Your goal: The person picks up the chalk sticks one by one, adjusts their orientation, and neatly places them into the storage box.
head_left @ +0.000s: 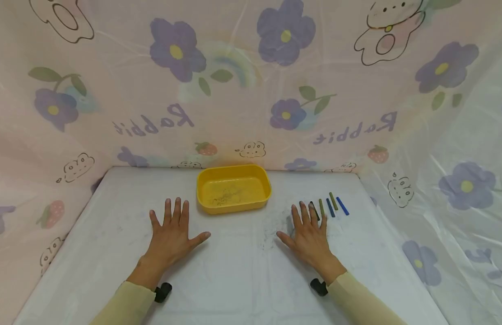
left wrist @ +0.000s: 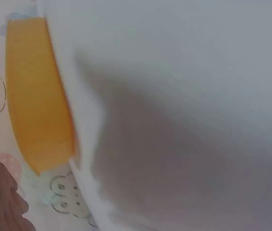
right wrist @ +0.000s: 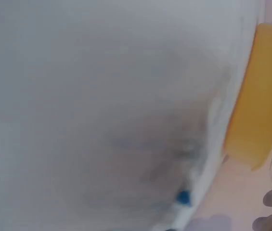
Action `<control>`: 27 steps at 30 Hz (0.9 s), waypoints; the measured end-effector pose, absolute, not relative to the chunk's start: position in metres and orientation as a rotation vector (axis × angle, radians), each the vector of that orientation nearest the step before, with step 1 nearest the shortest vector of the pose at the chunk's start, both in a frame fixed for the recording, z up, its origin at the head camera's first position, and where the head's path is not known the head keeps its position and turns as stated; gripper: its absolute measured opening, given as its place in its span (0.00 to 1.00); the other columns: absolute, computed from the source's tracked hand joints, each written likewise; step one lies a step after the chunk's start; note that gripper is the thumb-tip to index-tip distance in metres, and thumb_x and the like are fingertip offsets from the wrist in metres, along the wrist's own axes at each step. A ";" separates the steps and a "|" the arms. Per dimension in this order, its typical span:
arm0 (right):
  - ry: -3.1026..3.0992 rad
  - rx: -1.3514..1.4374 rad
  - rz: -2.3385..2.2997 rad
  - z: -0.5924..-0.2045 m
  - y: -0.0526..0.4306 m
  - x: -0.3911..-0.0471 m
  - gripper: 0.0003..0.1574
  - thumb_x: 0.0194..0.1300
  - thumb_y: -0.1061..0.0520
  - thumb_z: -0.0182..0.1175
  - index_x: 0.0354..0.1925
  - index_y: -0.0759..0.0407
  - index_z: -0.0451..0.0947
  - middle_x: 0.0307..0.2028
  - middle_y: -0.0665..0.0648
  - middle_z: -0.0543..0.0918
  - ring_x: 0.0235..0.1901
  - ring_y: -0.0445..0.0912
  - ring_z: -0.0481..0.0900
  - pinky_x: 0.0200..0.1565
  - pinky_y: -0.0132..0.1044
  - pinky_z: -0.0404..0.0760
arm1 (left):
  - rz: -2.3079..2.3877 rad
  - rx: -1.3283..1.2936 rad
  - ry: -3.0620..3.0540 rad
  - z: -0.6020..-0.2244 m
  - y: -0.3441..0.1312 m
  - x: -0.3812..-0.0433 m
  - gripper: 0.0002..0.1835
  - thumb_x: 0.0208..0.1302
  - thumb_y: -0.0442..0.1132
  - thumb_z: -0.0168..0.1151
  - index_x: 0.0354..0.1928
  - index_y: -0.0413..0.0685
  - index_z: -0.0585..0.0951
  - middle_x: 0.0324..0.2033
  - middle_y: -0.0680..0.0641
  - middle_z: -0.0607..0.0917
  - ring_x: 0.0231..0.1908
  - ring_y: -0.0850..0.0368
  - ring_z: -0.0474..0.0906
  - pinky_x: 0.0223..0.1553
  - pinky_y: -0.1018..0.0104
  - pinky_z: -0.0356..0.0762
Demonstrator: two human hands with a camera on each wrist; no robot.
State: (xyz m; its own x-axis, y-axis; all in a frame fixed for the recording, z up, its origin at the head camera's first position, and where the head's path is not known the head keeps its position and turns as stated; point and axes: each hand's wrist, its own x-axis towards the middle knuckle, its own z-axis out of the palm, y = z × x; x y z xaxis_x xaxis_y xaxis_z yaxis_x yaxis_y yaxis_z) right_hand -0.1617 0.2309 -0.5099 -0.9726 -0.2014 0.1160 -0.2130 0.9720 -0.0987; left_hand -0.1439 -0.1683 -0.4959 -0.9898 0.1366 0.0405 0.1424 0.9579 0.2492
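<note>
Both hands are spread palm-down over the white table in the head view, holding nothing. My left hand (head_left: 170, 239) has its fingers straight and apart, in front of and left of a yellow rectangular tray (head_left: 234, 208). My right hand (head_left: 311, 237) is spread likewise, its fingertips overlapping the near ends of several short coloured sticks, like crayons or pastels. Among these are a blue stick (head_left: 342, 206), a dark blue stick (head_left: 330, 207), an olive stick (head_left: 333, 201) and a black stick (head_left: 314, 211). Dark specks mark the tray's floor.
Grey smudges (head_left: 271, 237) stain the white tabletop (head_left: 234, 280) beside the right thumb. A patterned cloth (head_left: 243, 99) with flowers and rabbits rises behind the table and along both sides. A dark strap device (head_left: 163, 292) sits at the left wrist, another (head_left: 318, 287) at the right.
</note>
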 end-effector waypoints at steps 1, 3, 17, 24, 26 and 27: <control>-3.022 0.334 0.165 -0.507 0.227 -0.166 0.64 0.70 0.21 0.56 0.85 0.57 0.49 0.84 0.66 0.49 0.83 0.67 0.43 0.74 0.80 0.42 | -0.384 -0.222 -3.080 -0.494 -0.167 -0.148 0.65 0.66 0.82 0.50 0.85 0.38 0.45 0.83 0.31 0.43 0.83 0.29 0.31 0.72 0.18 0.22; -3.027 0.386 0.158 -0.501 0.216 -0.180 0.65 0.71 0.21 0.54 0.85 0.57 0.47 0.85 0.66 0.47 0.84 0.66 0.41 0.75 0.79 0.42 | -0.372 -0.233 -3.070 -0.489 -0.161 -0.159 0.63 0.69 0.79 0.51 0.84 0.35 0.46 0.83 0.30 0.44 0.83 0.30 0.32 0.73 0.18 0.25; -3.123 0.453 0.134 -0.493 0.151 -0.230 0.72 0.71 0.20 0.52 0.83 0.72 0.43 0.82 0.71 0.51 0.83 0.64 0.50 0.77 0.74 0.52 | -0.522 -0.307 -3.149 -0.491 -0.143 -0.212 0.60 0.76 0.71 0.49 0.81 0.25 0.42 0.82 0.26 0.46 0.82 0.30 0.41 0.81 0.33 0.45; -3.033 0.524 0.101 -0.498 0.158 -0.177 0.69 0.72 0.22 0.55 0.81 0.74 0.50 0.81 0.73 0.56 0.81 0.65 0.55 0.74 0.76 0.55 | -0.445 -0.389 -3.072 -0.497 -0.151 -0.176 0.59 0.74 0.70 0.55 0.80 0.23 0.47 0.81 0.26 0.52 0.81 0.30 0.47 0.78 0.30 0.51; -3.021 0.551 0.110 -0.498 0.161 -0.156 0.68 0.71 0.23 0.57 0.81 0.73 0.51 0.81 0.72 0.57 0.81 0.65 0.56 0.74 0.76 0.55 | -0.453 -0.404 -3.043 -0.498 -0.153 -0.158 0.59 0.74 0.69 0.55 0.80 0.23 0.49 0.80 0.25 0.54 0.81 0.29 0.50 0.77 0.29 0.53; -3.019 0.563 0.108 -0.498 0.162 -0.146 0.68 0.71 0.23 0.57 0.81 0.73 0.51 0.81 0.72 0.57 0.81 0.65 0.56 0.74 0.76 0.55 | -0.456 -0.408 -3.031 -0.498 -0.154 -0.149 0.58 0.74 0.69 0.55 0.80 0.23 0.50 0.80 0.25 0.55 0.81 0.29 0.51 0.77 0.29 0.54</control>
State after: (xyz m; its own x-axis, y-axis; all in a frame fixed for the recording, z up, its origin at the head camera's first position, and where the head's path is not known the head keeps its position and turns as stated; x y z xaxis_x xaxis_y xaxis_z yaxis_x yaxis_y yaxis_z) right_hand -0.1455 0.1618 -0.4977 -0.9306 -0.3572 0.0800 -0.3620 0.9305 -0.0566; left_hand -0.1488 -0.1540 -0.4983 -0.9640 0.2510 0.0873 0.2656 0.9218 0.2822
